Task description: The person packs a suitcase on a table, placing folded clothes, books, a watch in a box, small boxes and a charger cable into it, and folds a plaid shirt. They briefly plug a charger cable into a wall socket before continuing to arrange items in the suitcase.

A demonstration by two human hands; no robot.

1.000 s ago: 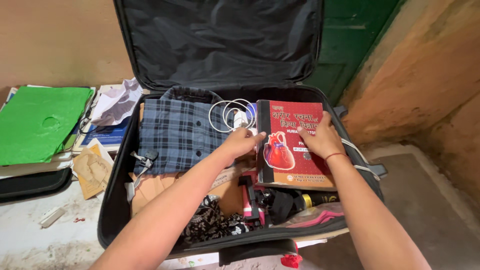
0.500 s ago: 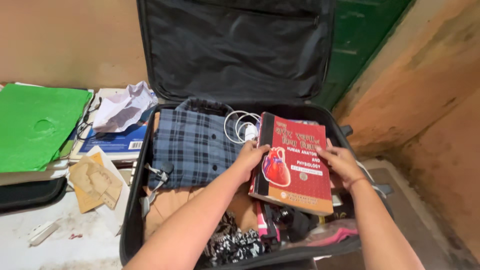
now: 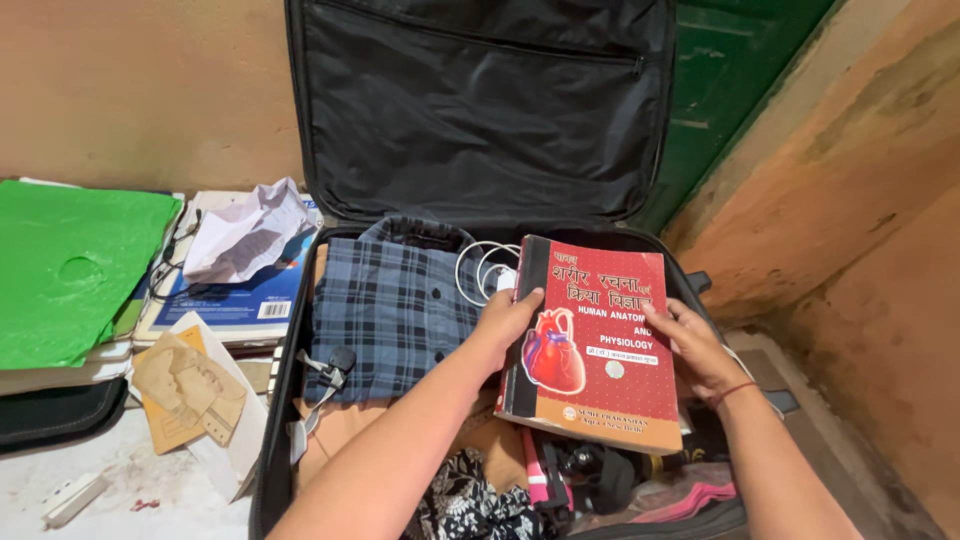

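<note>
Left to right. A green folder (image 3: pixel 75 265) lies flat on a stack of books at the far left; beside it, crumpled paper (image 3: pixel 245 235) rests on a blue book (image 3: pixel 235 295), with a tan cardboard piece (image 3: pixel 190 385) just below on the floor. The open black suitcase (image 3: pixel 480 110) fills the centre, lid propped upright. Inside, a folded plaid shirt (image 3: pixel 390 300) sits on the left half, and a coiled white cable (image 3: pixel 485 265) lies just beyond my left hand.

My left hand (image 3: pixel 510 320) is clamped on the spine edge of the red book (image 3: pixel 595 345), thumb on the cover, fingers hidden beneath. My right hand (image 3: pixel 700 350) grips the opposite long edge — fingers spread across the cover's right margin. The book is tilted above the suitcase's right half, over dark clutter and a pink item (image 3: pixel 690 495).

Handling, as I judge it: a thick paperback — fairly heavy for its size, stiff along the spine but liable to flex and fan open at the fore edge. The glossy cover looks somewhat slippery. Best hold is the two long edges, as here, or spine-side with support underneath.
</note>
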